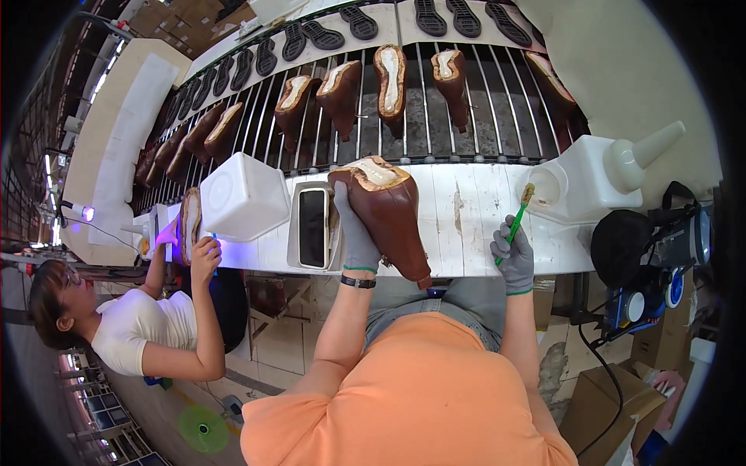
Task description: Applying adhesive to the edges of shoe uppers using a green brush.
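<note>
My left hand [357, 237], in a grey glove, is closed round a brown leather shoe upper on a last [386, 213]. The upper is held sole side up and away from me, its narrow end pointing down toward me. White filler and a tan rim show on its underside. In my gloved right hand [516, 260] is a small green-handled brush [517, 220], gripped upright with its yellowish bristles on top. Those bristles are beside the round opening of a white plastic bottle [584, 180] with a long nozzle lying to the right.
A white plastic jug [242, 196] and a black-faced rectangular device in a beige holder [314, 227] are on the white bench [458, 233]. Behind, several brown uppers [391, 81] lie on metal rollers; black soles [362, 23] line the far shelf. A co-worker [171, 326] sits at left holding another upper.
</note>
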`<state>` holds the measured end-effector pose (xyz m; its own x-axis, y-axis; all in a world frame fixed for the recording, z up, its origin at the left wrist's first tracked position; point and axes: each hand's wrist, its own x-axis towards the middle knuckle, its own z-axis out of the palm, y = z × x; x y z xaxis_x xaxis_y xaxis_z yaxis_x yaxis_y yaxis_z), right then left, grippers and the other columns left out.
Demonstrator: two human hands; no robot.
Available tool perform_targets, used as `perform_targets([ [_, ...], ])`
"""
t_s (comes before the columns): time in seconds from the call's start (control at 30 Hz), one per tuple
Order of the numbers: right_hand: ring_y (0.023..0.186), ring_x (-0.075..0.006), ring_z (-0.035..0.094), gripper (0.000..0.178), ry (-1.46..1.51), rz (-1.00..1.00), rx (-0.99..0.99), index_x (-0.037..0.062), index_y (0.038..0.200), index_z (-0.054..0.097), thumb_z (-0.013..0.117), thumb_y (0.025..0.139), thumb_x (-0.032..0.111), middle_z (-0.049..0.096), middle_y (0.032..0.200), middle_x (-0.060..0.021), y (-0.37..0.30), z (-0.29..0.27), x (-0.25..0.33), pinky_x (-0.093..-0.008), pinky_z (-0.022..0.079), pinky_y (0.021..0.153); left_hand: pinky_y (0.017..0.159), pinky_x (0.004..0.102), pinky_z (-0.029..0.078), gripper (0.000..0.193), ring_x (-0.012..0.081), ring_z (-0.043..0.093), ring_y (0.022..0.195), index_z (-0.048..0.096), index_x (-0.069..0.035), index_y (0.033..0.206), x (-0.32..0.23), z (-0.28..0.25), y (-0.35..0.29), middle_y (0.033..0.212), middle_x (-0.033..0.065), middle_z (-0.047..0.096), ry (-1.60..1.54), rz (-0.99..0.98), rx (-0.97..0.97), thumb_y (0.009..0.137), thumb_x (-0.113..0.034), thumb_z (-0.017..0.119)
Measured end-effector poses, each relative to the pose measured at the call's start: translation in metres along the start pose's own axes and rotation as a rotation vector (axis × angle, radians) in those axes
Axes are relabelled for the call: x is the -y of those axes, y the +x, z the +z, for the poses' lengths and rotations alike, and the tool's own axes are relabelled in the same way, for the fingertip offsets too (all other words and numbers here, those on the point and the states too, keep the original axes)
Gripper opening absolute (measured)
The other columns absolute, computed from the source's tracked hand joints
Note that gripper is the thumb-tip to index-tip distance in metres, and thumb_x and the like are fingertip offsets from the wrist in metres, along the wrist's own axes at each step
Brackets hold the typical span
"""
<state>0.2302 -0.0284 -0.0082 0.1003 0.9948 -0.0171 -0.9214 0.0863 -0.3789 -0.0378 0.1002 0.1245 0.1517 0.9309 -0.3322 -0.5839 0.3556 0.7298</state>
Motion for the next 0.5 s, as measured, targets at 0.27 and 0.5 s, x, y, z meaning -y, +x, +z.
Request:
perform_targets([
  [0.27, 0.068, -0.0097, 0.049, 0.034, -0.004, 0.001, 0.016, 0.0006, 0.128, 0.056, 0.054, 0.101, 0.022, 0.064, 0.097, -0.0047, 0.001, -0.002, 0.000, -0.0231, 0.038, 0.056, 0.109, 0.0377, 0.041, 0.082, 0.0277, 0.050, 0.128, 0.040, -0.007, 0.146, 0.000, 0.004, 0.003, 0.143, 0.0125, 0.049, 0.000, 0.023, -0.007, 0.092, -0.068, 0.047],
  [0.5, 0.070, -0.0094, 0.048, 0.036, -0.015, 0.001, -0.010, 0.0000, 0.132, 0.054, 0.054, 0.101, 0.019, 0.062, 0.100, -0.0048, 0.002, -0.004, -0.003, -0.0228, 0.039, 0.059, 0.110, 0.0387, 0.037, 0.076, 0.0252, 0.048, 0.130, 0.041, -0.008, 0.146, 0.005, 0.030, -0.002, 0.144, 0.0090, 0.048, 0.003, 0.204, -0.049, 0.093, -0.062, 0.054],
])
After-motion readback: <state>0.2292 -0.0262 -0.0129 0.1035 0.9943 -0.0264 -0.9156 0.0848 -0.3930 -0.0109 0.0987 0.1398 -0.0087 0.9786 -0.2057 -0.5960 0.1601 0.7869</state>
